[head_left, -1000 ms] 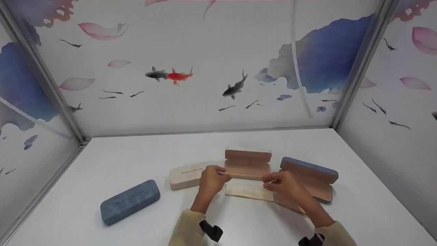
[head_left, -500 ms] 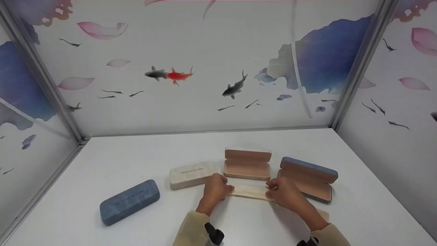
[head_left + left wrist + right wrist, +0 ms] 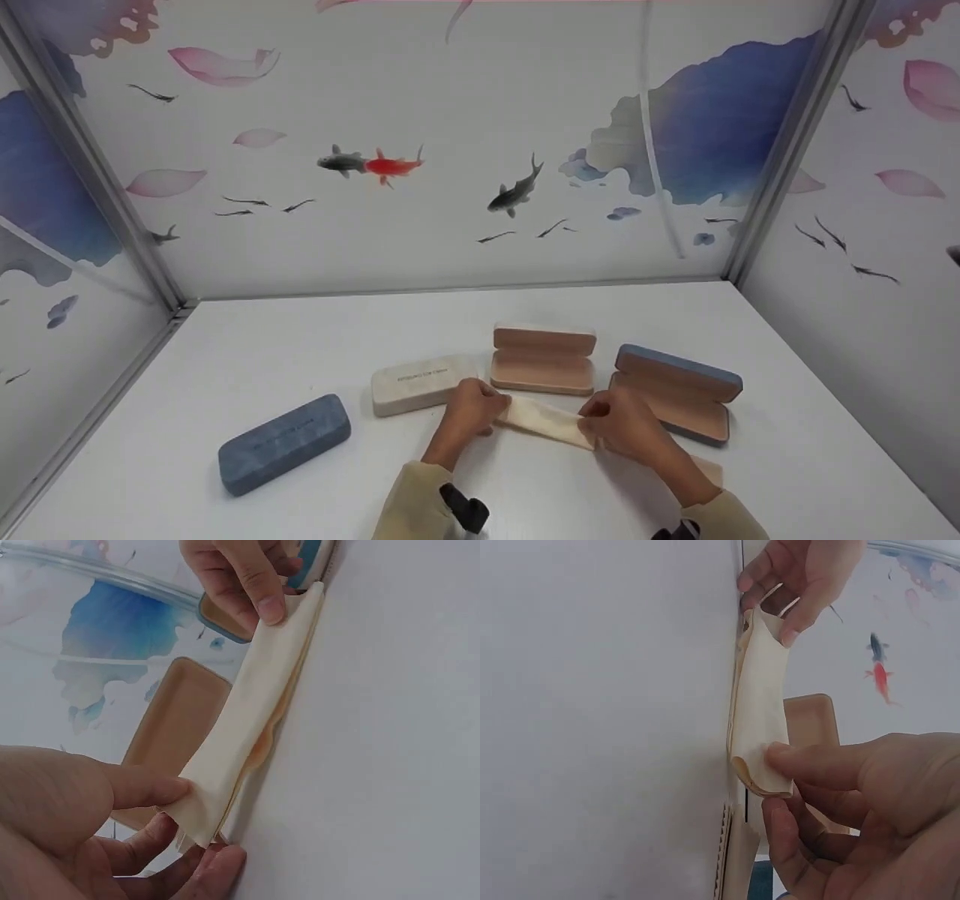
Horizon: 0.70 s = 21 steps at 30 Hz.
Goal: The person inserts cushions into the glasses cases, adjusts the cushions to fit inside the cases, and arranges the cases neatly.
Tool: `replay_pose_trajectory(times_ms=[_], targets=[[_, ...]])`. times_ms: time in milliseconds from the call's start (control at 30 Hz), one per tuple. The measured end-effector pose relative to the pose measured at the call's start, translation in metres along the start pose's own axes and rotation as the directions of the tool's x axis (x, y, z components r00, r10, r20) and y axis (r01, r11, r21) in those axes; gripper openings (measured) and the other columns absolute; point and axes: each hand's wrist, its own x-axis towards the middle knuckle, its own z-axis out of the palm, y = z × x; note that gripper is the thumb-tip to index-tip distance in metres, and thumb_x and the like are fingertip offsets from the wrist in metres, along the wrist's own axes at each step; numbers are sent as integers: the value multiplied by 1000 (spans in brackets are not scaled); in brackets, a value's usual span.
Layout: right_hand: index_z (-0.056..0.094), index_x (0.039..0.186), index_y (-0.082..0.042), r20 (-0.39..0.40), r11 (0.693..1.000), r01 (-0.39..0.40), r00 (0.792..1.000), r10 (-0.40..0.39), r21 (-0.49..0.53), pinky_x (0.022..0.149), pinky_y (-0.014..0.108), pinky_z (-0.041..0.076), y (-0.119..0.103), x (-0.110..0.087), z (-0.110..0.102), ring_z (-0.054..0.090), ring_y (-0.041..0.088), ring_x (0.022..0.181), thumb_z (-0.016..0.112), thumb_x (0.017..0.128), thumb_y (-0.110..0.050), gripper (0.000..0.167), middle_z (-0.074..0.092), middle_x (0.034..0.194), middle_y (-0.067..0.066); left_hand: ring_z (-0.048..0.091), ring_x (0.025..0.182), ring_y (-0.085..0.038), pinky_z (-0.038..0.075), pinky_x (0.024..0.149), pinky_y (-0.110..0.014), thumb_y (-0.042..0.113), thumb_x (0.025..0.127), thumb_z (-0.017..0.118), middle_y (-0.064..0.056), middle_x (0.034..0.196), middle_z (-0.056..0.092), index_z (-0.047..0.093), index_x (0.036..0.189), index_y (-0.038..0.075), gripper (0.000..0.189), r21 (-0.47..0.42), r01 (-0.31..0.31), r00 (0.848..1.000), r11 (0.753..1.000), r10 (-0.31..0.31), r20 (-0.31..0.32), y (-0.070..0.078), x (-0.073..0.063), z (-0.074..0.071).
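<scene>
A cream cloth (image 3: 547, 422), folded into a long strip, stretches between both hands just above the table. My left hand (image 3: 466, 414) pinches its left end between thumb and fingers; the left wrist view shows the thumb on top of the cloth (image 3: 240, 701). At the other end my right hand (image 3: 628, 429) pinches the cloth (image 3: 761, 697) likewise. Folded layers part along its near edge. Behind it stands an open cream glasses case (image 3: 544, 373) with a tan inside. An open blue glasses case (image 3: 675, 401) sits just beyond the right hand.
A closed cream glasses case (image 3: 420, 384) lies close beside the left hand. Farther left on the white table (image 3: 300, 345) is a closed blue glasses case (image 3: 285, 444). Another folded cloth (image 3: 709, 471) shows partly from under the right forearm. Printed panels enclose the table.
Both hands came down to the flat cloth, took its ends and lifted it slightly. The strip now slants, its right end nearer to me. The cases stay put.
</scene>
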Motion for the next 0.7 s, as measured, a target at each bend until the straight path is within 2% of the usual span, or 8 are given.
replay_pose_trajectory(times_ms=[100, 233, 400, 467, 567, 700], targets=[[74, 90, -2, 13, 996, -10, 1000, 9, 89, 61, 27, 48, 0, 1, -3, 57, 14, 70, 74, 89, -11, 9, 67, 80, 5, 58, 60, -12, 54, 56, -27, 14, 90, 67, -1, 75, 59, 67, 86, 2, 13, -43, 30, 999, 999, -30, 13, 1, 3, -5], [71, 92, -2, 58, 979, -68, 997, 57, 192, 60, 27, 50, -1, 2, -5, 57, 14, 71, 73, 92, -19, 17, 65, 82, 4, 67, 64, -16, 59, 61, -31, 12, 92, 68, -9, 87, 66, 65, 101, -4, 18, -113, 45, 999, 993, -43, 14, 1, 5, -9], [67, 106, 2, 143, 928, -144, 985, 100, 342, 69, 31, 54, 3, 5, -10, 61, 16, 78, 69, 95, -21, 25, 65, 91, 8, 75, 73, -27, 61, 67, -33, 6, 93, 67, -21, 100, 70, 62, 116, -11, 28, -188, 45, 999, 981, -44, 5, 2, 6, -10], [66, 113, 2, 155, 913, -170, 981, 119, 371, 74, 32, 55, 5, 6, -13, 62, 17, 83, 68, 96, -22, 29, 66, 96, 9, 76, 79, -28, 62, 70, -34, 4, 94, 67, -23, 104, 70, 62, 118, -14, 31, -205, 35, 999, 978, -34, 7, 3, 7, -9], [65, 122, 1, 145, 906, -197, 978, 152, 374, 80, 31, 56, 7, 8, -15, 64, 16, 90, 69, 95, -25, 38, 68, 106, 10, 75, 82, -25, 62, 73, -34, 4, 94, 66, -25, 106, 71, 63, 118, -16, 32, -251, 33, 999, 967, -29, 17, 4, 7, -9], [62, 128, 1, 142, 886, -231, 972, 189, 401, 86, 31, 57, 7, 11, -16, 64, 15, 96, 70, 95, -27, 44, 67, 117, 10, 72, 77, -17, 62, 72, -33, 9, 96, 66, -21, 103, 71, 64, 118, -14, 32, -306, 43, 999, 951, -38, 24, 5, 8, -10]])
